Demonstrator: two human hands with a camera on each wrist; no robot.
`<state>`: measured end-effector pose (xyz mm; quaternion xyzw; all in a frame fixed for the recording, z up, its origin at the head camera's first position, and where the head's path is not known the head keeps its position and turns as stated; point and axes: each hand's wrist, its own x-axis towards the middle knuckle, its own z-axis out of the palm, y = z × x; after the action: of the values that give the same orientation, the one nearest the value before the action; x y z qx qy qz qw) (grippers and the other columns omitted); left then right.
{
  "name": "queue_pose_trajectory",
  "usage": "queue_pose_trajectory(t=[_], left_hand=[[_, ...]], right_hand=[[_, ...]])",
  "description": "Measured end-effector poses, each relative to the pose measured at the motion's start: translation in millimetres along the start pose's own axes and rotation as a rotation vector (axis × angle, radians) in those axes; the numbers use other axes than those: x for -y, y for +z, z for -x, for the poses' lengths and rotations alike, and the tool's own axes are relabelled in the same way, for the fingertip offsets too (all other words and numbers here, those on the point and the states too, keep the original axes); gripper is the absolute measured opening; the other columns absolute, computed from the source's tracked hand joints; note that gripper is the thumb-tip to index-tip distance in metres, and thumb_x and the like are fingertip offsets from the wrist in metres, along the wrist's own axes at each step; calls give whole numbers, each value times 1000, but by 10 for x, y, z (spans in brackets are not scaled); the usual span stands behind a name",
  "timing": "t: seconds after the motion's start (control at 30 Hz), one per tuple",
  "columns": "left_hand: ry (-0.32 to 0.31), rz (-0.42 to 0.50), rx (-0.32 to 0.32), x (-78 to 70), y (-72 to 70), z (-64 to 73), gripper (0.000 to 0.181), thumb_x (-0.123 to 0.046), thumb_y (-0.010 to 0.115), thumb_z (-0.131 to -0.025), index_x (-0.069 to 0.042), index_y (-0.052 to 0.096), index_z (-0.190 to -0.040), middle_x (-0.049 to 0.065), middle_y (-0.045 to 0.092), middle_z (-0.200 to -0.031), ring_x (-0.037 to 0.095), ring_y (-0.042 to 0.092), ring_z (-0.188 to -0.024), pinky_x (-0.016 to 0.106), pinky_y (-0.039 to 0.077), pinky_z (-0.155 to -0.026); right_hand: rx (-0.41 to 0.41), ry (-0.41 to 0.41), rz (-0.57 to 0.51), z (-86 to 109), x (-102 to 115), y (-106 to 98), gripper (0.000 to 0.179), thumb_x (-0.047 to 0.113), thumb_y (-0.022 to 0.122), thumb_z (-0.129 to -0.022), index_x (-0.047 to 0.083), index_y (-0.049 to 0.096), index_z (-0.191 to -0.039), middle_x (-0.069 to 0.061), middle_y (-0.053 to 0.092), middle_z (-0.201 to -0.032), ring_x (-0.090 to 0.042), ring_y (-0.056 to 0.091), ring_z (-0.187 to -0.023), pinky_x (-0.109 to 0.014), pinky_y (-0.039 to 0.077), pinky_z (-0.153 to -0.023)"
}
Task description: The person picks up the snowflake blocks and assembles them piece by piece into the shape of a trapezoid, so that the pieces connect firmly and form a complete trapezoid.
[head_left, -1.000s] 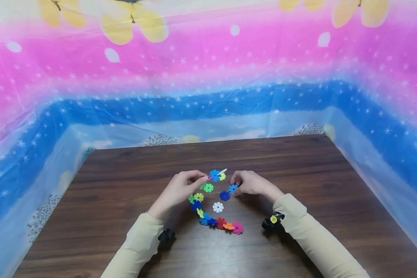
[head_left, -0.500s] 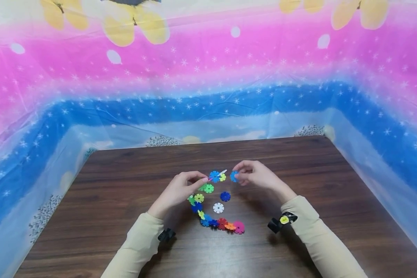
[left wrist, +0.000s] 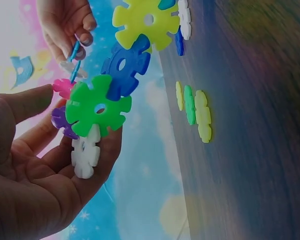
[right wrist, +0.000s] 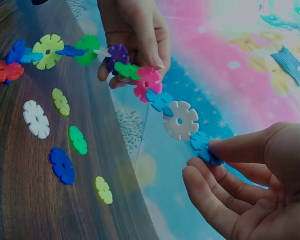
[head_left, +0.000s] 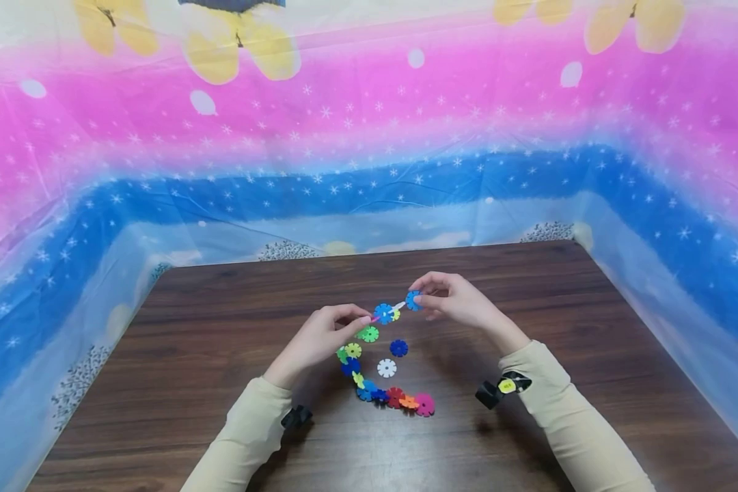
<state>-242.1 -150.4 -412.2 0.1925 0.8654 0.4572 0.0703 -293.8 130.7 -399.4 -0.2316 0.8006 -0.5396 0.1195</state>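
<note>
A chain of interlocking notched plastic discs hangs from my left hand (head_left: pixel 320 339), which pinches it near a pink disc (right wrist: pixel 148 83) with thumb and fingers. From there it runs down to the table, ending at a magenta disc (head_left: pixel 425 405) near the front. Beyond the pink disc come a light blue disc (right wrist: pixel 160 101) and a white disc (right wrist: pixel 181 121). My right hand (head_left: pixel 461 301) pinches another blue disc (right wrist: pixel 204 146) between thumb and fingers, its edge meeting the white disc's rim. Whether their slots are engaged, I cannot tell.
Loose discs lie on the brown wooden table (head_left: pixel 234 294): a white one (right wrist: pixel 36 119), a dark blue one (right wrist: pixel 62 166), a green one (right wrist: pixel 78 140) and two yellowish ones, including a small yellow disc (right wrist: pixel 103 190). A patterned cloth (head_left: pixel 357 137) hangs behind the table.
My right hand has lifted the blue disc up from beside the loose dark blue disc to the white disc at the chain's end. The left hand has kept its pinch, barely shifting.
</note>
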Motion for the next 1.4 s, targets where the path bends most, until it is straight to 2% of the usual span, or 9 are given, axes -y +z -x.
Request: queue_pose_trajectory(t=[0.2,0.4,0.5,0.6,0.8,0.9,1.17,1.4], left_hand=[[15,-7,13,18,45,-22,29,-26,70,-97,-9,71,-120,2,73,-100,32,67,-91,34,56,-76],[20,15,-5,22,85,-25,23,-20,69,-98,-8,71,-117,9,73,-101,35,68,-89,42,58,-75],[35,12,-20,14,89,-19,21,-19,68,-98,-9,72,-116,11,74,-102,36,68,-88,41,57,-73],[73,-14,-61,17,100,-18,20,-19,69,-98,-10,74,-115,9,74,-102,34,67,-85,37,56,-71],[141,-90,-194,20,142,-18,15,-21,73,-94,-16,79,-107,-6,68,-94,19,58,-70,29,50,-62],[163,-102,-235,1,151,-8,14,-20,74,-93,-17,80,-105,-8,69,-92,18,56,-67,28,48,-59],[183,-124,-245,-26,165,-11,14,-14,75,-92,-12,81,-105,-6,69,-89,17,51,-62,26,44,-54],[212,-133,-280,-53,164,4,13,-16,75,-92,-15,81,-103,-8,69,-90,12,49,-59,26,42,-53]], right_hand=[[-15,-9,37,0,-36,22,22,13,64,-100,2,65,-118,-16,64,-102,-42,66,-97,-55,57,-81],[-2,-15,31,12,-50,20,22,13,64,-101,1,64,-119,-14,65,-102,-43,67,-98,-54,57,-82],[10,-16,10,24,-48,10,23,12,64,-100,0,64,-120,-14,68,-102,-44,68,-97,-54,57,-84],[8,-13,-15,39,-42,-2,24,12,65,-100,-1,64,-120,-14,71,-101,-46,68,-96,-54,56,-84],[-15,18,-79,63,-26,-10,27,13,68,-98,-2,66,-120,-14,73,-99,-50,67,-98,-58,54,-85],[-28,31,-94,80,-21,-3,30,13,69,-97,-3,66,-122,-14,74,-99,-49,68,-98,-56,55,-85],[-95,47,-92,127,82,61,27,8,67,-98,-6,67,-120,-18,74,-101,-34,74,-87,-53,56,-84],[-108,65,-70,120,87,79,25,10,68,-97,-6,68,-116,-16,75,-95,-39,72,-89,-54,56,-83]])
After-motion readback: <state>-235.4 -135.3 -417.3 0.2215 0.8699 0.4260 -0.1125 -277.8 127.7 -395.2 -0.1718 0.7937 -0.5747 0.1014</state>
